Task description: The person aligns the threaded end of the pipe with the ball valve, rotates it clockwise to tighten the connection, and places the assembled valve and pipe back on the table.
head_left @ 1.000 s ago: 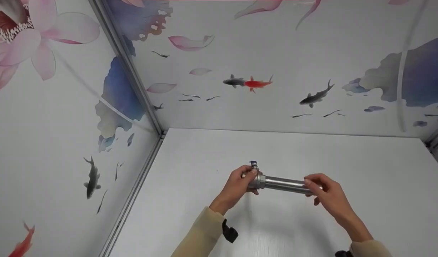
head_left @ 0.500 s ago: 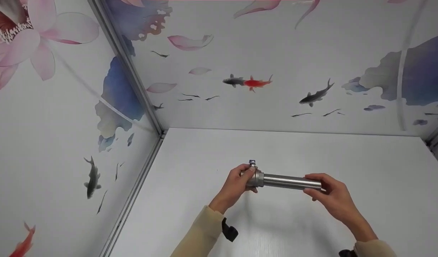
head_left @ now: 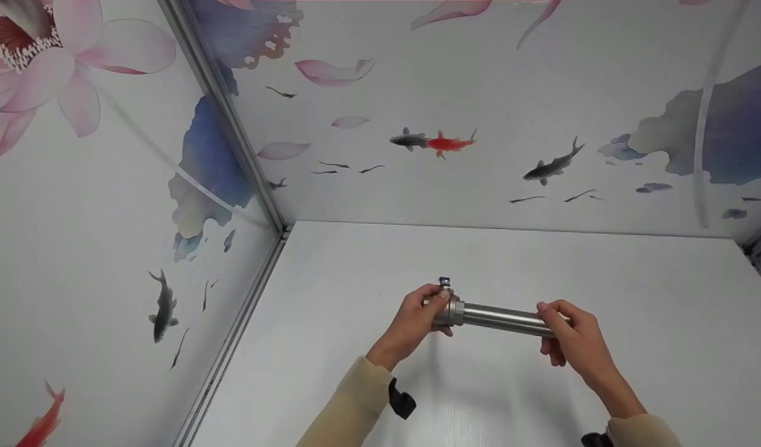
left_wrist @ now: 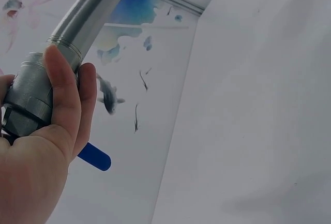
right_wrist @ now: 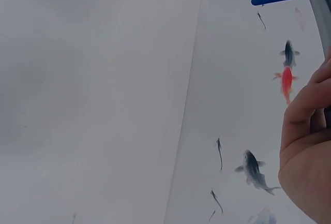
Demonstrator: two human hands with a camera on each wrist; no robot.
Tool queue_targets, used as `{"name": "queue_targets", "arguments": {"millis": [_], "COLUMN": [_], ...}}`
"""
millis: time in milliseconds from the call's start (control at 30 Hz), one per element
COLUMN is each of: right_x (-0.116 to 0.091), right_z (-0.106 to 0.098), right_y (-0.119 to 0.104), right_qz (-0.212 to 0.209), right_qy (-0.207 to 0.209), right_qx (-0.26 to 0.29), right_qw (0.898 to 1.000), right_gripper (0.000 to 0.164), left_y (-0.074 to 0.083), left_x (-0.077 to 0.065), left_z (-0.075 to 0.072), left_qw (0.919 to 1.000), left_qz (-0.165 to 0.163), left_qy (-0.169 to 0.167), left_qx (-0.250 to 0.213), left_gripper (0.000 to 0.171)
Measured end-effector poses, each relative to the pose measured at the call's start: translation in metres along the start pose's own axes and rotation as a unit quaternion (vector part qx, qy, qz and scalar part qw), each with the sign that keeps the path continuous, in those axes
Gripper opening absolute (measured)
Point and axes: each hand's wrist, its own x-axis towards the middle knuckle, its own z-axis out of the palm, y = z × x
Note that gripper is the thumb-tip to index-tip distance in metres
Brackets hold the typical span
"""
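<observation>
A ball valve (head_left: 458,312) and a shiny metal pipe (head_left: 504,318) joined to it are held up above the white table. My left hand (head_left: 411,323) grips the valve body, with the thumb on the near side. In the left wrist view, the fingers curl around the valve's hex end, and its blue lever handle (left_wrist: 95,158) sticks out behind them. At the pipe's far end, my right hand (head_left: 573,338) pinches it between thumb and fingers, hiding the tip. The right wrist view catches that hand (right_wrist: 307,131) at its edge, with the blue lever beyond.
The white table (head_left: 355,267) lies under both hands. A back wall (head_left: 355,198) and a left wall (head_left: 107,248) painted with fish and lotus petals enclose it. A metal rail (head_left: 244,298) runs along the left table edge.
The right hand loosened to expose the pipe's end half a second ago, then closed over it again with the thumb on top. The left hand keeps its hold on the valve.
</observation>
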Motion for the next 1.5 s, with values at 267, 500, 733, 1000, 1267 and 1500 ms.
{"name": "queue_targets", "arguments": {"millis": [267,500,733,1000,1267,1500], "right_x": [0.0001,-0.0006,-0.0038,-0.0044,-0.0044,-0.0041], "right_z": [-0.0002,-0.0007,-0.0015,-0.0056,-0.0071,-0.0079], "right_y": [-0.0019,0.0,0.0024,0.0047,0.0047,0.0064], "right_qz": [0.031,0.008,-0.09,-0.137,-0.153,-0.161], "right_qy": [-0.017,-0.041,-0.05,-0.062,-0.063,-0.062], "right_qx": [-0.015,-0.027,-0.053,-0.037,-0.03,-0.033], "right_qw": [0.999,0.999,0.993,0.988,0.986,0.984], "right_gripper": [0.042,0.037,0.05,0.046,0.044,0.04], "left_y": [0.0002,-0.0026,-0.0031,-0.0051,-0.0056,-0.0058], "left_x": [-0.0002,0.001,0.0005,0.0014,0.0024,0.0027], "left_z": [0.0008,-0.001,-0.001,-0.0018,-0.0016,-0.0016], "left_qw": [1.0,0.9998,0.9992,0.9994,0.9994,0.9993], "left_qz": [-0.005,-0.011,-0.022,-0.019,-0.017,-0.019], "left_qy": [0.003,0.016,0.031,0.028,0.025,0.03], "left_qx": [-0.001,0.001,-0.011,-0.011,-0.013,-0.015], "left_gripper": [0.029,0.03,0.03,0.033,0.034,0.033]}}
